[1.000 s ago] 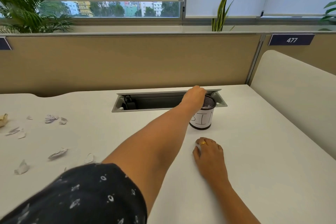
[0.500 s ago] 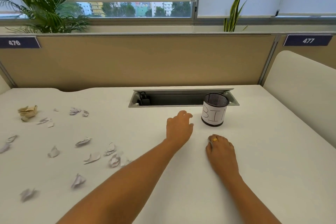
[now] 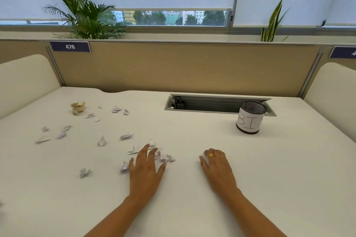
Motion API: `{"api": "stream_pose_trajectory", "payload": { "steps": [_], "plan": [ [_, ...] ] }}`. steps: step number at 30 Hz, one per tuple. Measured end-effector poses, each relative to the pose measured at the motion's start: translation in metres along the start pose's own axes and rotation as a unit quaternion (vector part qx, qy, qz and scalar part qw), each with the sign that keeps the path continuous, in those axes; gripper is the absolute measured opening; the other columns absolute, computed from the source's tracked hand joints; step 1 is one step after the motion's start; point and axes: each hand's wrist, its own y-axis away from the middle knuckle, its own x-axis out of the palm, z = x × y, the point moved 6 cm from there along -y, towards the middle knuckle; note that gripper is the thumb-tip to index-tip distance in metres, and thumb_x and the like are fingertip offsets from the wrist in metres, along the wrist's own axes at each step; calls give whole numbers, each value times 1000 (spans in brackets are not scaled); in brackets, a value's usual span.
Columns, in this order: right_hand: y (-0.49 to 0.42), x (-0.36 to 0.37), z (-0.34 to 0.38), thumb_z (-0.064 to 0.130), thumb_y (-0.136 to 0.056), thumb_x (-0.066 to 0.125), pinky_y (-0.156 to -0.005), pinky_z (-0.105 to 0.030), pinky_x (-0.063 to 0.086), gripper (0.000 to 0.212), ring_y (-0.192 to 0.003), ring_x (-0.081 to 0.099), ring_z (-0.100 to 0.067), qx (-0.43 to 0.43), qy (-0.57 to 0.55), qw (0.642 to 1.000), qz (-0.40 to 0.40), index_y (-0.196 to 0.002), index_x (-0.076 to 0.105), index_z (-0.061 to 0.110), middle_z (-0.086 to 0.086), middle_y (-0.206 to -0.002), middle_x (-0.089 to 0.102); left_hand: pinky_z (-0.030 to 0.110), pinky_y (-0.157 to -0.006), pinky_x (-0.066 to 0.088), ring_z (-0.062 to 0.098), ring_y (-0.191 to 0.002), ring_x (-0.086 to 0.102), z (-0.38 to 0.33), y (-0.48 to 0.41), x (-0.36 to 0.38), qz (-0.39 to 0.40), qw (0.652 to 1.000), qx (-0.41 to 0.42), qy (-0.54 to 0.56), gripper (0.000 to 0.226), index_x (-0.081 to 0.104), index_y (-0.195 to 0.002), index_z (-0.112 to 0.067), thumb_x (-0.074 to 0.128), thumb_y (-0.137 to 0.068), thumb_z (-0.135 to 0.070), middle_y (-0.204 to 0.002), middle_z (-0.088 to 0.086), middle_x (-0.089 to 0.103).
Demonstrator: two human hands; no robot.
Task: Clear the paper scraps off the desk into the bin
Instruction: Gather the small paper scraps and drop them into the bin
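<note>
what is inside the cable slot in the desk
A black plug sits at the left end of the cable slot; the middle shows only grey wall. The mesh bin covers its right end, hiding that part.

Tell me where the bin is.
Head view: the bin stands far right on the desk, at the cable tray's right end, beyond the right hand.

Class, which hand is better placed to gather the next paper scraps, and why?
Left. The left hand lies open with the nearest paper scraps at its fingers; the right hand rests on the desk apart from them, nearer the bin.
</note>
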Motion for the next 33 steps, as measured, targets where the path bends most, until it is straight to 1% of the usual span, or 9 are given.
{"api": "stream_pose_trajectory", "payload": {
  "steps": [3,7,9,12,16,19,25,29,33],
  "plan": [
    [2,9,32,40,-99,34,-109,-21,28,45,-131,35,-16,-23,-53,998,19,-134,43,14,0,-135,48,47,-113,23,20,-136,36,19,10,-8,-13,1000,-16,-14,88,43,-133,-13,6,-75,-68,-146,5,39],
    [1,19,69,41,-97,39,-107,-25,32,52,-135,32,-16,-25,-122,990,63,-142,31,16,0,-142,42,47,-114,22,22,-135,39,23,14,-12,-13,999,-4,-40,95,46,-129,-8,-4,-78,-70,-141,9,45],
    [-3,23,84,37,-97,41,-108,-28,33,53,-136,31,-18,-39,-140,985,95,-145,26,17,-1,-147,36,47,-115,20,20,-136,37,21,15,-9,-1,998,-1,-57,78,46,-130,-8,8,-88,-62,-142,10,45],
    [-8,30,106,26,-98,39,-113,-34,31,52,-139,28,-20,-77,-134,976,152,-147,22,20,0,-154,24,41,-119,5,13,-141,23,27,14,-1,38,997,-24,-68,58,31,-139,-13,32,-93,-48,-150,4,32],
    [-12,40,125,18,-99,34,-115,-37,26,53,-144,16,-20,-126,-86,966,206,-148,17,28,2,-159,8,41,-119,3,13,-140,26,26,14,-1,38,997,-14,-63,53,32,-139,-12,36,-94,-39,-147,4,38],
    [-14,44,131,13,-98,32,-108,-39,35,55,-143,19,-23,-153,-11,966,208,-148,15,30,0,-160,5,41,-119,2,12,-140,25,26,13,0,37,997,-14,-70,53,30,-141,-12,35,-94,-37,-147,2,37],
    [-12,46,136,12,-97,34,-95,-39,43,52,-132,32,-27,-175,80,963,188,-147,22,23,-5,-156,21,40,-119,-1,9,-141,20,26,12,1,41,996,-10,-81,52,26,-141,-16,30,-94,-39,-149,-1,33],
    [-12,41,134,6,-97,32,-89,-37,46,43,-124,39,-25,-174,68,970,158,-140,37,14,-8,-137,47,40,-119,-1,11,-140,23,26,13,1,34,997,-13,-71,53,29,-140,-13,33,-94,-38,-148,2,35],
    [-10,36,125,7,-99,34,-89,-35,46,32,-117,43,-23,-165,39,974,151,-125,52,9,-9,-123,57,40,-119,-1,12,-140,25,26,13,1,31,997,-10,-71,53,30,-140,-12,35,-94,-39,-148,3,36]
  ]
}}
